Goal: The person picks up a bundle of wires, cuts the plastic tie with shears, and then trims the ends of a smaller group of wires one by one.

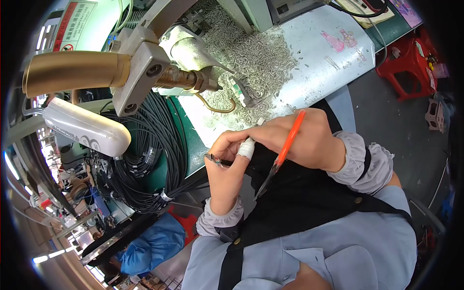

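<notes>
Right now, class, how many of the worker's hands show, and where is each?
2: the left hand, in front of the pile of metal pieces, and the right hand, beside it, with an orange-handled tool across it. Each is partly hidden.

The orange handle [290, 139] looks like smooth plastic, the apron [307, 198] matt cloth.

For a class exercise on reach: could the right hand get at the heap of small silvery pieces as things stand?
Probably yes: the heap lies just beyond the right hand, and nothing seems to block its right side, though that hand holds an orange-handled tool.
</notes>
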### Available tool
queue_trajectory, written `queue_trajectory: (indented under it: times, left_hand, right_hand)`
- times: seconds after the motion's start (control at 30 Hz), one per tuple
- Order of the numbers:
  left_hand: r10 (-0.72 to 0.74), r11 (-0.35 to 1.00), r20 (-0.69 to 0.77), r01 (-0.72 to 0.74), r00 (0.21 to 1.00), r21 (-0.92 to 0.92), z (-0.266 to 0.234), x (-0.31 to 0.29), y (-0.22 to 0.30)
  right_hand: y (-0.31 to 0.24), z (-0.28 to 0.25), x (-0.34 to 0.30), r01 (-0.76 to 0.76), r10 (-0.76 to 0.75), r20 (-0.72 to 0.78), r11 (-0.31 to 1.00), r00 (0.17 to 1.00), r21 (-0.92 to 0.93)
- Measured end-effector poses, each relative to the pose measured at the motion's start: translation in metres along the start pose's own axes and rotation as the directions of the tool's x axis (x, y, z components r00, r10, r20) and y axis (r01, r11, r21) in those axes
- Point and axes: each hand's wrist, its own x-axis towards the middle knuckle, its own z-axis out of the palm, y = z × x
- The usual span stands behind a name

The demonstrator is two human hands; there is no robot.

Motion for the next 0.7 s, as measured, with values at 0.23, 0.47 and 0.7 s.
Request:
queue_trajectory:
  times: [0.23,0.47,0.7]
  left_hand:
    - [0.302,0.950,-0.138,-0.286,0.943,0.127,0.012,-0.004,-0.005]
    - [0.454,0.838,-0.080,-0.394,0.888,0.378,0.011,-0.004,-0.010]
    - [0.608,0.662,-0.017,-0.495,0.794,0.562,0.015,-0.002,-0.013]
  right_hand:
    - [-0.009,0.007,-0.001,-0.353,0.373,0.031,0.843,0.927,0.405]
    - [-0.021,0.007,-0.006,-0.429,0.450,0.040,0.817,0.892,0.387]
    - [-0.018,0.010,-0.007,-0.528,0.553,0.149,0.629,0.820,0.570]
